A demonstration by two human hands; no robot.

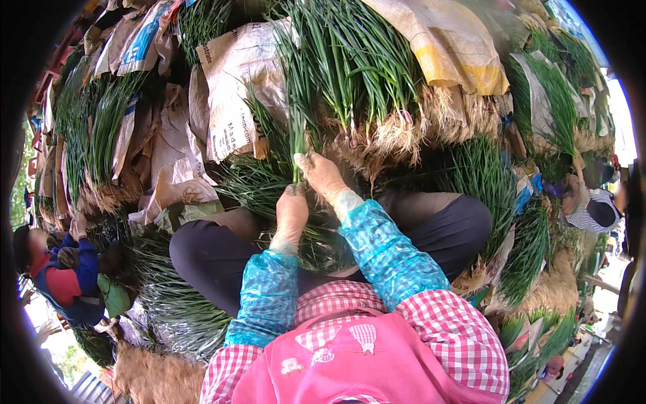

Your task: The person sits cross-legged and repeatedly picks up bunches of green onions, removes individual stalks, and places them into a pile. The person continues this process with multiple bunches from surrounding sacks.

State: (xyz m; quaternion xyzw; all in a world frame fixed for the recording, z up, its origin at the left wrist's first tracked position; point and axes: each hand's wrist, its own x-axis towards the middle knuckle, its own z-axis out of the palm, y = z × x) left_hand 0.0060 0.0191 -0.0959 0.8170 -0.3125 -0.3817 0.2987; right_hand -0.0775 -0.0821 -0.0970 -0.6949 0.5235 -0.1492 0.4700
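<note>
My left hand pinches the lower end of a thin bunch of green onions between thumb and fingers. Just above it, my right hand is closed around the same stalks, which stand upright in the picture with their leaves pointing away from me. Both hands wear thin, pale gloves. Beyond my right hand lies a thick row of green onions with tangled tan roots towards me. Loose green leaves lie beneath and beside my hands. The bunch's root ends are hidden at my left fingers.
Woven plastic sacks cover part of the plants, another lying over the row at upper right. Piles of long leaves flank my crossed legs. A co-worker sits at far left; another person is at far right.
</note>
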